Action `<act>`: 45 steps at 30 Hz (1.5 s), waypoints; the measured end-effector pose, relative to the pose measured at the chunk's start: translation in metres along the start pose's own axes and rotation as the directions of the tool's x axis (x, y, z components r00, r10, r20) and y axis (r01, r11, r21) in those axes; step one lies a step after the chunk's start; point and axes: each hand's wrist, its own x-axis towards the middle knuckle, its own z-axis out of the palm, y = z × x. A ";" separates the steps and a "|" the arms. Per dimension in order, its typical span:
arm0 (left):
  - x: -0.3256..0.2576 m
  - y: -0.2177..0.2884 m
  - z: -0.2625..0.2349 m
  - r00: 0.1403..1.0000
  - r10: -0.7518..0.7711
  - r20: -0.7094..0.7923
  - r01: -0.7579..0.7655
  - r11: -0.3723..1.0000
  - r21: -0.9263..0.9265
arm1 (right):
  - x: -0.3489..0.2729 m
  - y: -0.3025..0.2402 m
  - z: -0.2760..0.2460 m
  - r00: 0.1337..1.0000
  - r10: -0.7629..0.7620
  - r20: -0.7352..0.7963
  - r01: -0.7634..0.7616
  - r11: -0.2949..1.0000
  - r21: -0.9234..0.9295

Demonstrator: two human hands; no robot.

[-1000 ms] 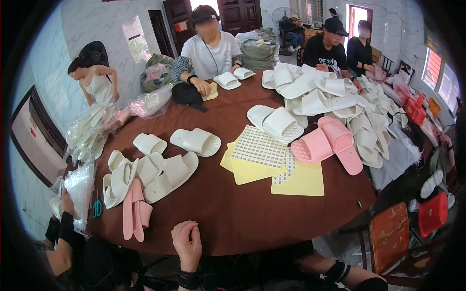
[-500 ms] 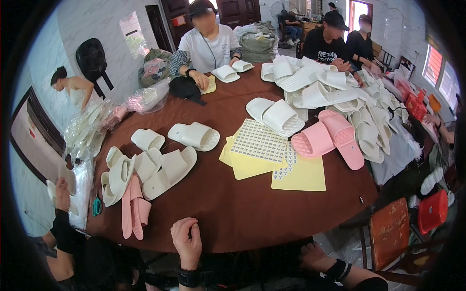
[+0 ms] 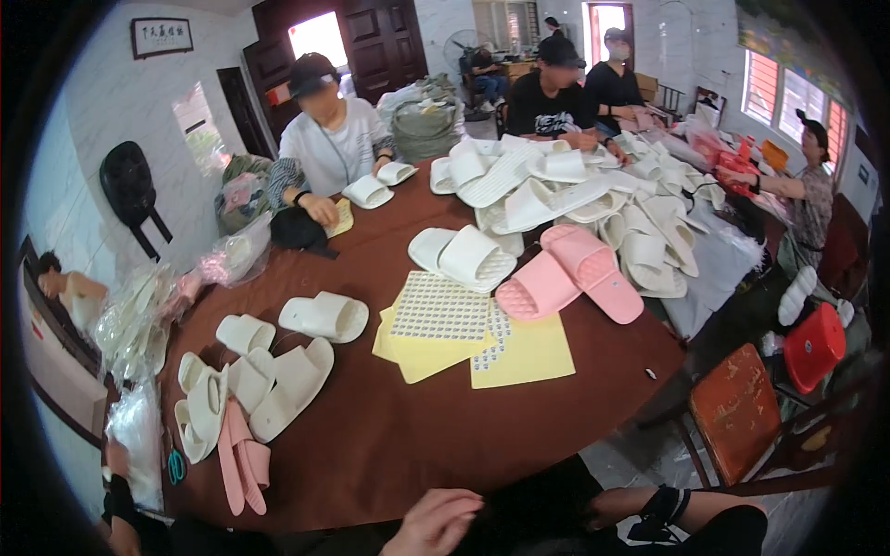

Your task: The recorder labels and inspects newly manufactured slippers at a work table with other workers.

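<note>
Two hands sitting low at the table (image 3: 389,445) edge. We're resting the left hand (image 3: 434,521) there, fingers loosely curled, holding nothing. Right hand (image 3: 607,508) is mostly hidden, can't tell its grip. Nearest things: pink slippers (image 3: 243,463) lying left, sticker sheets (image 3: 464,332) farther up the table.

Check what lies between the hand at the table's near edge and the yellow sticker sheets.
Head view: only bare brown tabletop between the hand and the yellow sticker sheets.

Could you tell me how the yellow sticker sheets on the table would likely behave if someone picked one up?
The yellow sticker sheets lie flat and thin on the round table, so probably floppy and light. Overlapping loosely, one would likely slide.
</note>
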 end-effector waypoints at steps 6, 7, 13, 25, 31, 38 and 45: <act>0.002 -0.046 0.056 0.860 -0.009 0.511 0.126 0.973 -0.196 | -0.036 -0.018 -0.004 0.964 0.168 0.209 -0.204 0.965 0.165; -0.004 -0.056 0.068 0.834 -0.014 0.551 0.152 0.967 -0.206 | -0.043 -0.023 -0.004 0.964 0.172 0.202 -0.205 0.966 0.158; -0.022 -0.107 0.149 0.645 0.033 0.764 0.185 0.963 -0.198 | -0.063 -0.036 0.004 0.971 0.212 0.107 -0.237 0.872 0.427; -0.019 -0.090 0.158 0.491 0.177 0.853 0.332 0.867 -0.371 | -0.069 -0.040 0.000 0.967 0.243 0.081 -0.250 0.830 0.498; -0.029 -0.115 0.176 0.366 0.012 0.931 0.526 0.822 -0.218 | -0.073 -0.045 -0.003 0.944 0.298 0.139 -0.325 0.782 0.531; -0.037 -0.127 0.175 0.482 0.139 0.865 0.275 0.914 -0.300 | -0.076 -0.044 0.006 0.912 0.349 0.215 -0.407 0.705 0.581; -0.040 -0.136 0.149 0.471 0.139 0.871 0.379 0.860 -0.342 | -0.062 -0.030 0.006 0.925 0.340 0.169 -0.370 0.708 0.601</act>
